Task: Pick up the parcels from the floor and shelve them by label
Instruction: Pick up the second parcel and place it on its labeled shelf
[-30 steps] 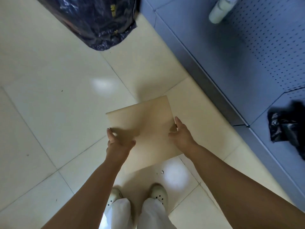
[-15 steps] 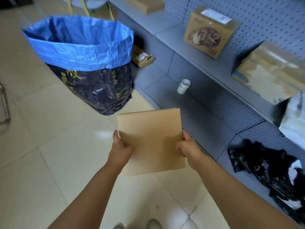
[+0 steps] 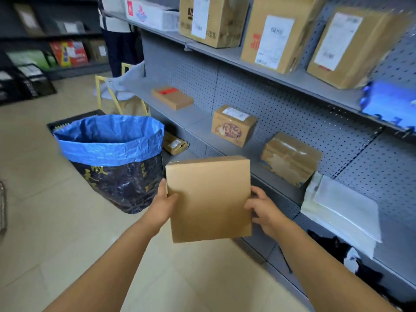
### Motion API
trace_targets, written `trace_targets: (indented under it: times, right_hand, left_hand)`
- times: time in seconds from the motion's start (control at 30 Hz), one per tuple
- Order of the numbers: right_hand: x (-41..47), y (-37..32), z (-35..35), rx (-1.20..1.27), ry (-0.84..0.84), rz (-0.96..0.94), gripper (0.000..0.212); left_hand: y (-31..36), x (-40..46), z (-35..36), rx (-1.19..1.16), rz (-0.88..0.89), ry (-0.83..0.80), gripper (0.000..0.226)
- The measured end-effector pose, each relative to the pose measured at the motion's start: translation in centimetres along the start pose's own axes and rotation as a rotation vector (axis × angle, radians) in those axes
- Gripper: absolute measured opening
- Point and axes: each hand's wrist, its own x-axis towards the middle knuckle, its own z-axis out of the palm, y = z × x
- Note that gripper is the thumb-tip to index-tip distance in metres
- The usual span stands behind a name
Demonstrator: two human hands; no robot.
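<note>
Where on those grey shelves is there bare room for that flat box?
The middle shelf has a bare patch between the flat red-labelled parcel and the printed carton. Right of that carton it is crowded: the taped box and clear bags nearly touch. The top shelf is packed. Both hands hold the flat box.

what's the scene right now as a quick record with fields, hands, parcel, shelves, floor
left hand: grips the left edge of the flat brown parcel
right hand: grips its right edge
parcel state: held in the air in front of the grey shelf, no label on the visible face
shelf contents: printed carton, taped box
floor: blue-rimmed sack at left
</note>
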Motion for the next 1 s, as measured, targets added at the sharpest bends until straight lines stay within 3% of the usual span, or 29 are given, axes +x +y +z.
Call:
trace_targets:
  times: [0.27, 0.4, 0.5, 0.73, 0.83, 1.0]
  right_hand:
    - [-5.0, -2.9, -6.1, 0.218, 0.068, -0.035, 0.040]
    - [-6.3, -3.7, -8.8, 0.258, 0.090, -0.054, 0.052]
    - [-7.1, -4.3, -10.4, 0.303, 0.114, -0.060, 0.042]
    - [-8.3, -5.9, -12.3, 0.379, 0.226, -0.063, 0.055]
    - [-8.4, -6.5, -12.2, 0.357, 0.252, -0.072, 0.057]
    - [-8.7, -6.8, -11.1, 0.386, 0.254, -0.102, 0.050]
  left_hand:
    - [6.4, -1.1, 1.8, 0.009, 0.133, -0.133, 0.040]
    - [10.4, -3.0, 4.2, -0.110, 0.155, -0.106, 0.032]
    - [12.5, -3.0, 5.4, -0.176, 0.143, -0.073, 0.022]
    - [15.7, -2.0, 6.2, -0.110, 0.217, -0.107, 0.041]
    - [17.0, -1.3, 5.9, -0.085, 0.230, -0.163, 0.033]
    - [18.0, 0.7, 4.6, 0.033, 0.222, -0.275, 0.057]
